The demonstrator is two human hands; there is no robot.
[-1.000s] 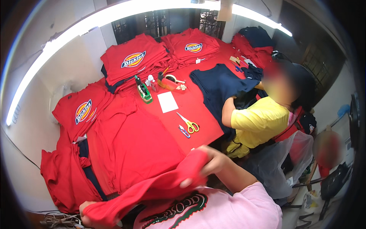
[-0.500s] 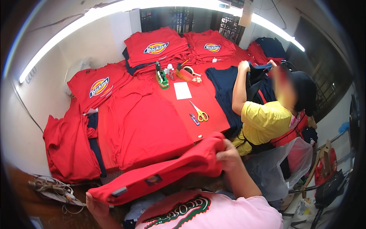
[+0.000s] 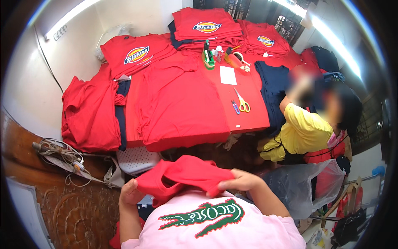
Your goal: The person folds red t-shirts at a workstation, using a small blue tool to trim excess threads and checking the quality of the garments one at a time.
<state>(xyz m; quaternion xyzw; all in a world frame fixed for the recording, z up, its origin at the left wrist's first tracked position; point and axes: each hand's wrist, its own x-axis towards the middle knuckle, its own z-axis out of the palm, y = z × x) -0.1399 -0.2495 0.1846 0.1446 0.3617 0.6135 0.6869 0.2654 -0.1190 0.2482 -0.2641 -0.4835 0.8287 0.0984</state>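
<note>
A red T-shirt [image 3: 188, 170] hangs bunched between my two hands, close in front of my chest, with what looks like its neck opening folded to the left of middle. My left hand [image 3: 131, 192] is closed on its left edge. At the other end my right hand [image 3: 241, 181] pinches the fabric between thumb and fingers. Beyond them, another red shirt [image 3: 182, 108] lies spread flat on the red-covered table [image 3: 244, 118]. Yellow-handled scissors [image 3: 243, 104] and a small blue thread snipper [image 3: 235, 107] rest to its right.
Stacks of folded red shirts [image 3: 137, 52] with printed logos line the table's back. A tape dispenser [image 3: 208, 58] and white paper [image 3: 228, 75] lie mid-table. At right a co-worker in yellow [image 3: 306, 128] stands by dark shirts [image 3: 271, 91]. A perforated stool [image 3: 137, 159] stands below the table edge.
The red shirt has come from a wide stretch to a bunched fold near my chest, and my hands have drawn closer together. My view has shifted; the co-worker's arms are lower.
</note>
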